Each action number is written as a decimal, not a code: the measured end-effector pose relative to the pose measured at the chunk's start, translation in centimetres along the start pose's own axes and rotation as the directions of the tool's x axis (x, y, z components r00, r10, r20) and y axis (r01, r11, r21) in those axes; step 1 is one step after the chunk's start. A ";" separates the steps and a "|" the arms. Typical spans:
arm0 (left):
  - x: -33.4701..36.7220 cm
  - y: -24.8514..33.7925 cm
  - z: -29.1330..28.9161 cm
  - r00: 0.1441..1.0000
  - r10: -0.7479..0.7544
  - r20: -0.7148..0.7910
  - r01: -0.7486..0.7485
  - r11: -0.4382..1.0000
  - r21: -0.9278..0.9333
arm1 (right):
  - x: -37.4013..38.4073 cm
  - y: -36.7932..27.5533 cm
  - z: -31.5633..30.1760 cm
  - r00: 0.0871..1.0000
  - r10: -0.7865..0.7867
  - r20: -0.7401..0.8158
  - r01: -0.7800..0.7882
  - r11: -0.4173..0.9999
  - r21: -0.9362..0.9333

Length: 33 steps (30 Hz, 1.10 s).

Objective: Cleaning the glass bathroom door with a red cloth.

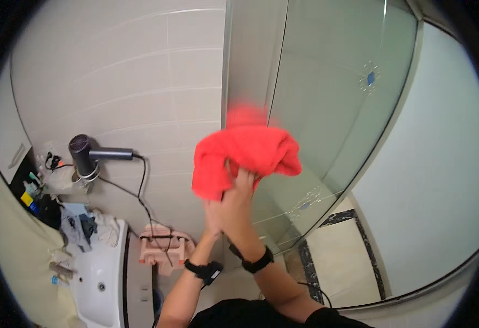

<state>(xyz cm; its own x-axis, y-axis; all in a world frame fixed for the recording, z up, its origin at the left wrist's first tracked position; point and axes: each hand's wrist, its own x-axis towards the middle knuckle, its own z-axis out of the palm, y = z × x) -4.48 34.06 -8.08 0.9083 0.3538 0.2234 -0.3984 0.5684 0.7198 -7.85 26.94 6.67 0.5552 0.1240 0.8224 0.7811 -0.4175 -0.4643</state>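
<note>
A bright red towel (pixel 245 150) hangs bunched in front of me, its upper end smeared by motion. My right hand (pixel 239 197) is closed on its lower folds, with some fingers showing against the cloth. Close beside it, my left hand (pixel 212 216) reaches up under the towel's left part; the cloth and the right hand hide its fingers. Both wrists are close together, each wearing a black band, and the left band (pixel 204 270) carries a small dark box.
At left, a grey hair dryer (pixel 108 154) sits in a wall holder, its cord hanging over a folded pink plastic stool (pixel 166 246). Below is a white washbasin (pixel 100 268) with crumpled cloths (pixel 86 227) on its edge. A glass shower partition (pixel 327 109) stands at right.
</note>
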 end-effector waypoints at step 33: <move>-3.5 0.8 2.2 0.865 0.369 -0.339 -0.099 0.789 0.607 | 3.4 39.1 -18.8 0.735 0.653 -0.183 -0.520 0.717 0.464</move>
<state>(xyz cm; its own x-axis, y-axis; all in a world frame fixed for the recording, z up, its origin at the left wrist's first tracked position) -7.75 31.68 -6.84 0.5958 0.7677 0.2361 -0.3263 -0.0373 0.9445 19.20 -5.88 -2.50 0.8654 -0.3465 0.3619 0.4036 0.0543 -0.9133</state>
